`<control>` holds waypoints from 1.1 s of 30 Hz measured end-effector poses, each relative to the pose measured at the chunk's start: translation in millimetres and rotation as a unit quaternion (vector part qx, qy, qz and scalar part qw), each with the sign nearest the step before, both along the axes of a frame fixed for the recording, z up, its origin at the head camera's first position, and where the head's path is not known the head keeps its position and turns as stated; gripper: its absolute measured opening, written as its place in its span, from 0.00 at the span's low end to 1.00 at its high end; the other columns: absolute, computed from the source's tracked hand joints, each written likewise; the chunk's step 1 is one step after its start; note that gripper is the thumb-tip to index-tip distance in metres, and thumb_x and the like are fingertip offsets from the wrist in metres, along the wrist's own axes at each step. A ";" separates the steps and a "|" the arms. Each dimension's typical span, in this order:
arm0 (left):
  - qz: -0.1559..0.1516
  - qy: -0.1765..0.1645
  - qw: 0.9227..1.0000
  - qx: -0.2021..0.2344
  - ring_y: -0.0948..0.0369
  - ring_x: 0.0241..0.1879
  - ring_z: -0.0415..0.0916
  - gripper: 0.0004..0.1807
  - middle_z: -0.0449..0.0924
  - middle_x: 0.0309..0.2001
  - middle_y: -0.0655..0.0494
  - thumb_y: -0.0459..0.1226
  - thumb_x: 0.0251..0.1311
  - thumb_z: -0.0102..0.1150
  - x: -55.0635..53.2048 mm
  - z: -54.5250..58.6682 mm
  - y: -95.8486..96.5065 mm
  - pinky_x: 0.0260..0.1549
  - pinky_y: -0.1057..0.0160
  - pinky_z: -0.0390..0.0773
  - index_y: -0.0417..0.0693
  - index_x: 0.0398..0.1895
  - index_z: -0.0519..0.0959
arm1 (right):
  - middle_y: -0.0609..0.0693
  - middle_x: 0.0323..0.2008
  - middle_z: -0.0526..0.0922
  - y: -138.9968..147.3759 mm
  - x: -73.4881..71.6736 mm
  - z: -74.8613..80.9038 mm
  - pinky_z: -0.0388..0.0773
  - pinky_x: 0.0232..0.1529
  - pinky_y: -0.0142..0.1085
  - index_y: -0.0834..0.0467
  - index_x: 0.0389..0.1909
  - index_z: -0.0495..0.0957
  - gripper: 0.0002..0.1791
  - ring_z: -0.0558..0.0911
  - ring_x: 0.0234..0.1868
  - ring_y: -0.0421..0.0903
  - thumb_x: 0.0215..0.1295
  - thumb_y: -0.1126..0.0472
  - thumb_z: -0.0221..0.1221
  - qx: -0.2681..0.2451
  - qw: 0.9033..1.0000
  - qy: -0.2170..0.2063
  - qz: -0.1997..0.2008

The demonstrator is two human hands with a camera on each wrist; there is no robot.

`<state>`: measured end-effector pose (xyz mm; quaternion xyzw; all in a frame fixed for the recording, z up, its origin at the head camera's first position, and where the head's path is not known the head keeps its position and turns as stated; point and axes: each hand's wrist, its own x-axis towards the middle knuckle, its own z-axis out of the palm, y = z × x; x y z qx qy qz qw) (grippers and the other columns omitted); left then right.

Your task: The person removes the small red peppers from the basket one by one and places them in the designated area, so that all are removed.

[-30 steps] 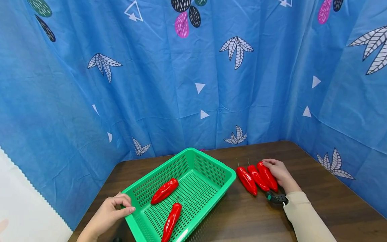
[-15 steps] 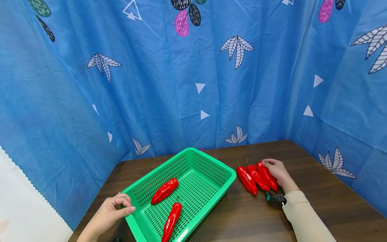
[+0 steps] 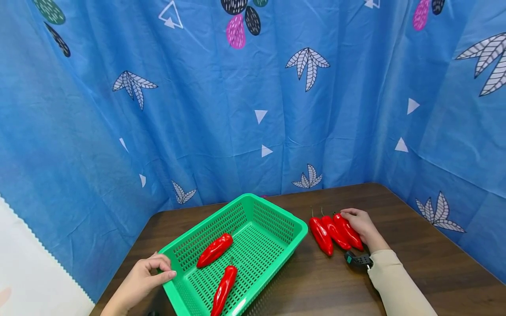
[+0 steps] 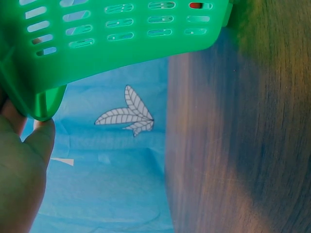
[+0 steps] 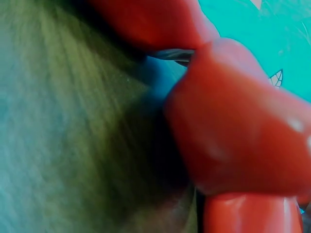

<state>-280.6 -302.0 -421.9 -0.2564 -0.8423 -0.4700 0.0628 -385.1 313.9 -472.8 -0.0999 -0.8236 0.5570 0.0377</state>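
My left hand point(image 3: 146, 276) pinches the near-left rim of a green plastic basket point(image 3: 261, 250), thumb toward the inside. The left wrist view has the thumb point(image 4: 41, 138) right at the basket's corner lip point(image 4: 48, 104). Two red chili peppers lie in the basket, one farther back point(image 3: 215, 250) and one nearer point(image 3: 224, 289). To the right of it, three more chili peppers lie side by side on the table. My right hand point(image 3: 361, 226) holds the rightmost chili pepper point(image 3: 348, 231) near its stem end. Close up in the right wrist view, red peppers point(image 5: 238, 121) hide the right fingers.
The dark wooden table point(image 3: 316, 285) ends at a blue patterned curtain point(image 3: 221, 109) behind and to the right. A black strap device point(image 3: 357, 258) sits on the right wrist, close by the peppers' lower ends. White cloth point(image 3: 31, 272) hangs at the left.
The right hand and the three table peppers have shifted slightly left, the middle and right ones drawing nearer the left one. The left hand and the basket stay in place.
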 end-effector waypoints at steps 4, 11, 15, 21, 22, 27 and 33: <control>0.002 -0.008 1.000 0.000 0.67 0.41 0.74 0.07 0.76 0.34 0.51 0.32 0.61 0.66 -0.2 0.0 -0.5 0.59 0.90 0.55 0.43 0.26 0.80 | 0.72 0.66 0.66 -0.8 1.9 0.6 0.80 0.46 0.35 0.68 0.67 0.67 0.26 0.73 0.58 0.61 0.78 0.56 0.47 -0.003 1.000 -0.003 -0.002; 0.005 -0.015 1.000 0.004 0.66 0.41 0.74 0.07 0.76 0.34 0.52 0.31 0.62 0.65 0.2 -1.3 -0.3 0.59 0.89 0.55 0.42 0.26 0.80 | 0.72 0.66 0.65 -0.6 2.4 2.9 0.81 0.42 0.32 0.67 0.68 0.67 0.28 0.73 0.58 0.62 0.75 0.54 0.51 -0.007 1.000 -0.011 -0.004; 0.002 -0.009 1.000 0.004 0.66 0.40 0.74 0.07 0.76 0.33 0.58 0.30 0.61 0.65 -0.4 -1.5 -0.6 0.58 0.90 0.55 0.43 0.25 0.80 | 0.72 0.66 0.66 0.1 2.8 4.3 0.82 0.42 0.31 0.67 0.68 0.67 0.29 0.74 0.57 0.61 0.74 0.53 0.53 -0.002 1.000 -0.009 -0.003; -0.004 -0.001 1.000 0.008 0.66 0.39 0.75 0.07 0.75 0.32 0.62 0.29 0.61 0.65 0.3 -1.0 -2.3 0.58 0.90 0.54 0.44 0.25 0.80 | 0.72 0.65 0.67 -1.1 3.1 9.6 0.82 0.43 0.32 0.68 0.67 0.67 0.28 0.75 0.56 0.60 0.74 0.54 0.52 0.013 1.000 -0.001 -0.003; -0.003 0.001 1.000 0.007 0.66 0.39 0.75 0.07 0.75 0.32 0.62 0.29 0.61 0.65 0.6 -0.8 -2.6 0.58 0.90 0.55 0.44 0.25 0.80 | 0.72 0.64 0.68 -1.5 3.1 11.3 0.82 0.44 0.32 0.69 0.67 0.67 0.28 0.76 0.55 0.59 0.74 0.55 0.52 0.017 1.000 0.003 -0.006; 0.003 -0.002 1.000 0.004 0.66 0.40 0.75 0.07 0.76 0.32 0.60 0.30 0.61 0.65 1.0 0.0 -2.8 0.58 0.90 0.54 0.44 0.25 0.80 | 0.72 0.62 0.72 -5.4 5.7 24.6 0.85 0.56 0.45 0.70 0.66 0.67 0.27 0.77 0.56 0.62 0.75 0.55 0.51 0.030 0.998 0.042 -0.025; 0.006 -0.017 1.000 0.005 0.66 0.39 0.74 0.07 0.75 0.32 0.62 0.31 0.61 0.66 -0.9 -0.7 -1.4 0.58 0.91 0.54 0.43 0.25 0.80 | 0.71 0.62 0.73 -20.0 12.0 52.9 0.79 0.66 0.56 0.68 0.67 0.67 0.28 0.75 0.61 0.65 0.77 0.53 0.51 0.027 0.996 0.087 -0.014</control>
